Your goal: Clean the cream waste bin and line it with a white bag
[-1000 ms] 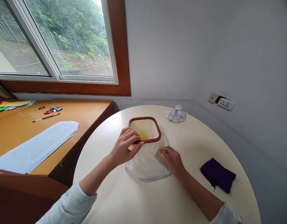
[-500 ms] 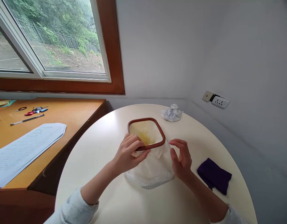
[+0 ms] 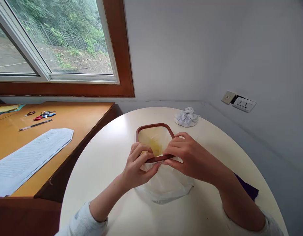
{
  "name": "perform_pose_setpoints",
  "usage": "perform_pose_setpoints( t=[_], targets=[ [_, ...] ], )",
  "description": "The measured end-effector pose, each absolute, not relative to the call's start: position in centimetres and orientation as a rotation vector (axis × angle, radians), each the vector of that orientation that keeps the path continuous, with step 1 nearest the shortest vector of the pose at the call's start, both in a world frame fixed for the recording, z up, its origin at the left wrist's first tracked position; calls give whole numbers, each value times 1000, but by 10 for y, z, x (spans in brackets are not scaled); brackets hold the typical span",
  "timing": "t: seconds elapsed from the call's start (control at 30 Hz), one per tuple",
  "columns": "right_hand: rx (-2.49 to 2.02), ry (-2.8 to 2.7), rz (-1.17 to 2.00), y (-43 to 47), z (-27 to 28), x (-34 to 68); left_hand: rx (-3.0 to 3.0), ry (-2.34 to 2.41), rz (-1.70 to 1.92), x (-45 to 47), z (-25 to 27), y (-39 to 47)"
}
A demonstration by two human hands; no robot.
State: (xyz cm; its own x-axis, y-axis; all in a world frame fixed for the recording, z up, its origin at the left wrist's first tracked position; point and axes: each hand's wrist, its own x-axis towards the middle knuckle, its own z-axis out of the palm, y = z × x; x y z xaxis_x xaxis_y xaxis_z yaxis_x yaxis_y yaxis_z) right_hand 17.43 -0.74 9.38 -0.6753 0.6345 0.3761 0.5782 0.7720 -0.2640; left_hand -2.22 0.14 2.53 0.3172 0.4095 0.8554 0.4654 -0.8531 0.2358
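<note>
Container [image 3: 153, 125] with brown rim sits mid-table, bagged in translucent plastic [image 3: 163, 188], yellow showing inside, left hand [image 3: 139, 165] and right hand [image 3: 183, 152] both pinching its six-o'clock rim, the right having closed in from beside it, while pale tabletop [image 3: 99, 164] runs toward nine o'clock to a curved edge.

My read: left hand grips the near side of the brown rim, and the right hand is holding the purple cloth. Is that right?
Not quite. In the head view the right hand also grips the near side of the brown rim, not the purple cloth, which lies on the round table, partly hidden by the right forearm. The left hand is as you say.
</note>
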Motion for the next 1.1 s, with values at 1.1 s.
perform_pose_setpoints(
  t=[1.1],
  targets=[
    [-989, -2533, 272, -8, 92, 170, -2947, -1409, -2640, -20, -26, 15]
  ],
)
